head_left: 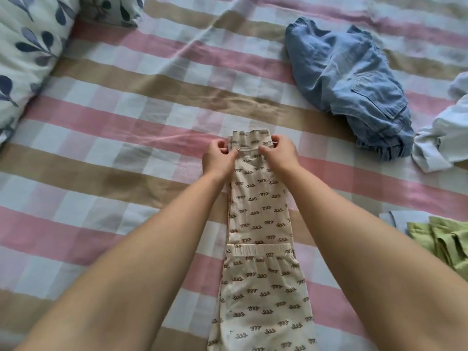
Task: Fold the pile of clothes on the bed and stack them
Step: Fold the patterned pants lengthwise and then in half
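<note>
Cream patterned trousers with small brown squiggles lie lengthwise down the middle of the bed, their elastic waistband near me and the leg cuffs at the far end. My left hand pinches the left side of the cuffs. My right hand pinches the right side of the same cuffs. A crumpled blue denim garment lies at the far right, unfolded. A pale blue-white garment sits bunched at the right edge. A green garment lies on the right, closer to me.
The bed is covered by a checked sheet in pink, tan and white. A leaf-print pillow lies at the far left corner, with a second one behind it.
</note>
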`<state>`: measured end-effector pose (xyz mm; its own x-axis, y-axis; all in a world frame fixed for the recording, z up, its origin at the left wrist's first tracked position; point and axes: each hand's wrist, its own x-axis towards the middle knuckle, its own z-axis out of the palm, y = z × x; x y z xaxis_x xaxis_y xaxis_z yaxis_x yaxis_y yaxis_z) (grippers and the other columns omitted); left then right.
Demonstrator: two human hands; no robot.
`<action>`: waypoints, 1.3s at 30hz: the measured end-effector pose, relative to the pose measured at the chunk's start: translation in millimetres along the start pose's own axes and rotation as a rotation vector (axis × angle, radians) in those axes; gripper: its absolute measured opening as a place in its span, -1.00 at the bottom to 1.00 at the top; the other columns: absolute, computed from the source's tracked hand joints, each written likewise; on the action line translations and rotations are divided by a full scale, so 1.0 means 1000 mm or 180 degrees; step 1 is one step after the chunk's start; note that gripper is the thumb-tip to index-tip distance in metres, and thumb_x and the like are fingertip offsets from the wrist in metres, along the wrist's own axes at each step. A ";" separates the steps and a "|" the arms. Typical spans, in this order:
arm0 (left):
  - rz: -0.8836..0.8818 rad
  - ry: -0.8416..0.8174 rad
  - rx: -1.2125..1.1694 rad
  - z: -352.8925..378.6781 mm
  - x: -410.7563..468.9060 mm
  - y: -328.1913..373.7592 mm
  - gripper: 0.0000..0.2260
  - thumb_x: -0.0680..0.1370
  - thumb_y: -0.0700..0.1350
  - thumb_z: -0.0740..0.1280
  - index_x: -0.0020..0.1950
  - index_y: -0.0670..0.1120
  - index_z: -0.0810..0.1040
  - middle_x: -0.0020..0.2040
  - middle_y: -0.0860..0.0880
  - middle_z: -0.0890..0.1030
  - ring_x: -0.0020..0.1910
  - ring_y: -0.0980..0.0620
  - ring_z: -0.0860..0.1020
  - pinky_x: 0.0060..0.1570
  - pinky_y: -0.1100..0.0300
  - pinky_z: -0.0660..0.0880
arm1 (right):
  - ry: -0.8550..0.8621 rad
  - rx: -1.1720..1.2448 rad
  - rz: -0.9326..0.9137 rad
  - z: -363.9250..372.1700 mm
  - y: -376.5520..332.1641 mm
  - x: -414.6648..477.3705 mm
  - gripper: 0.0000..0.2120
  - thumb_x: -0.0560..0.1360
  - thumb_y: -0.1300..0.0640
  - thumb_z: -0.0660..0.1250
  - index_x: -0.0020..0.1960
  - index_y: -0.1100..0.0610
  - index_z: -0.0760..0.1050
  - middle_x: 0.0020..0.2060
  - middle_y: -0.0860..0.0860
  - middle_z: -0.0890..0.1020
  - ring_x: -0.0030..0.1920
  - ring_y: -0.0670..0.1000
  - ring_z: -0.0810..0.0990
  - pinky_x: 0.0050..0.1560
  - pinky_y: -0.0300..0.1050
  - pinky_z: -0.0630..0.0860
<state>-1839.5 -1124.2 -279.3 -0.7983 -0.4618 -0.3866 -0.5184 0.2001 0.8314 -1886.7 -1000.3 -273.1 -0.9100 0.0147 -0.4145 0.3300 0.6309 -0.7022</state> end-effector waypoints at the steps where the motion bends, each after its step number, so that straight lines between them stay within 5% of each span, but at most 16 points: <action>1: -0.0101 -0.0052 -0.0101 0.001 0.007 0.002 -0.71 0.48 -0.21 0.38 0.17 -0.21 0.45 -0.04 -0.04 0.52 -0.06 0.05 0.48 -0.03 0.27 0.42 | 0.0015 0.0107 0.0124 0.001 -0.002 0.002 -0.68 0.47 0.17 0.34 0.21 0.17 0.47 0.10 0.11 0.61 0.10 0.11 0.58 0.17 0.07 0.49; 5: -0.0446 -0.0389 -0.0940 -0.010 0.003 0.013 -0.75 0.45 -0.33 0.38 0.11 -0.26 0.49 0.05 -0.21 0.59 -0.01 -0.10 0.57 0.07 -0.01 0.54 | -0.0126 0.0758 0.0403 -0.011 -0.011 -0.012 -0.88 0.46 0.24 0.36 -0.01 0.16 0.55 -0.05 0.11 0.65 -0.05 0.11 0.64 0.00 0.00 0.59; 10: 0.0219 -0.0589 -0.1380 -0.044 -0.057 0.029 -0.89 0.45 -0.31 0.38 -0.08 -0.14 0.56 -0.17 0.00 0.64 -0.16 0.08 0.60 -0.20 0.31 0.55 | -0.0495 0.1398 -0.0112 -0.052 -0.024 -0.079 -0.95 0.47 0.26 0.36 -0.09 0.15 0.55 -0.10 0.11 0.66 -0.14 0.03 0.63 -0.11 -0.13 0.60; 13: 0.0739 -0.0748 -0.1356 -0.067 -0.119 0.032 -0.82 0.40 -0.32 0.42 -0.17 -0.02 0.59 -0.28 0.11 0.65 -0.24 0.16 0.60 -0.17 0.30 0.54 | -0.0565 0.1383 -0.0637 -0.079 -0.015 -0.141 -0.91 0.43 0.28 0.39 -0.07 0.17 0.59 -0.15 0.11 0.67 -0.19 -0.03 0.62 -0.13 -0.17 0.58; 17: 0.1607 -0.0832 -0.0535 -0.086 -0.209 -0.003 -0.82 0.34 -0.29 0.48 -0.13 -0.07 0.63 -0.16 0.03 0.67 -0.11 0.05 0.62 -0.04 0.19 0.55 | -0.0315 0.0706 -0.1368 -0.093 0.035 -0.227 -0.81 0.32 0.33 0.48 -0.15 0.09 0.60 -0.19 -0.04 0.66 -0.11 -0.03 0.61 -0.04 -0.18 0.52; 22: 0.2260 -0.0804 0.0735 -0.075 -0.283 -0.077 -0.95 0.38 -0.28 0.37 -0.24 -0.17 0.62 -0.16 0.02 0.63 -0.11 0.09 0.57 -0.17 0.15 0.54 | -0.0133 -0.0139 -0.1889 -0.071 0.117 -0.285 -0.77 0.16 0.37 0.48 -0.25 0.10 0.62 -0.21 -0.08 0.63 -0.10 -0.07 0.54 -0.07 -0.21 0.45; 28: 0.2228 -0.0896 0.1768 -0.061 -0.307 -0.118 -0.84 0.40 -0.18 0.22 -0.24 -0.10 0.61 -0.11 0.06 0.64 -0.02 0.10 0.49 -0.06 0.23 0.37 | -0.0009 -0.0863 -0.1785 -0.039 0.175 -0.306 -0.78 0.21 0.42 0.50 -0.29 0.14 0.62 -0.22 0.03 0.61 -0.06 -0.07 0.42 -0.12 -0.13 0.43; 32: 0.1894 -0.0471 0.1628 -0.042 -0.294 -0.100 -0.69 0.42 -0.18 0.16 0.03 -0.11 0.63 0.12 -0.04 0.61 0.20 0.05 0.40 0.13 0.11 0.36 | 0.0399 -0.0259 -0.1237 -0.030 0.158 -0.301 -0.65 0.34 0.31 0.19 0.03 0.13 0.62 0.10 0.05 0.53 0.16 -0.03 0.38 0.17 -0.09 0.33; 35: 0.1651 -0.0507 0.1992 -0.017 -0.278 -0.088 -0.57 0.51 -0.04 0.07 0.36 -0.04 0.44 0.42 -0.08 0.34 0.43 0.07 0.13 0.37 0.03 0.12 | 0.0318 -0.0794 -0.1302 -0.012 0.137 -0.287 -0.55 0.48 0.08 0.12 0.34 0.13 0.42 0.37 0.14 0.36 0.39 0.08 0.24 0.36 -0.07 0.12; 37: 0.1304 -0.0712 0.2593 -0.008 -0.264 -0.095 -0.50 0.57 0.10 -0.03 0.51 0.08 0.01 0.53 -0.01 -0.07 0.45 0.16 -0.32 0.42 0.04 -0.23 | 0.0132 -0.1538 -0.0983 -0.003 0.140 -0.275 -0.47 0.55 -0.06 0.04 0.48 0.07 0.11 0.48 0.12 0.09 0.49 0.09 0.09 0.41 -0.03 -0.03; 39: 0.0924 -0.0844 0.3115 -0.009 -0.253 -0.109 -0.44 0.60 0.17 -0.11 0.40 0.16 -0.46 0.44 0.12 -0.47 0.29 0.16 -0.60 0.36 0.01 -0.43 | -0.0293 -0.1841 -0.0494 0.000 0.155 -0.265 -0.43 0.59 -0.15 -0.06 0.45 -0.05 -0.31 0.48 0.01 -0.26 0.49 0.02 -0.27 0.45 0.00 -0.20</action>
<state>-1577.9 -1037.2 -268.1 -0.9117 -0.1044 -0.3974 -0.2237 0.9374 0.2670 -1594.4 -906.1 -271.7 -0.9025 -0.1623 -0.3990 -0.0185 0.9400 -0.3406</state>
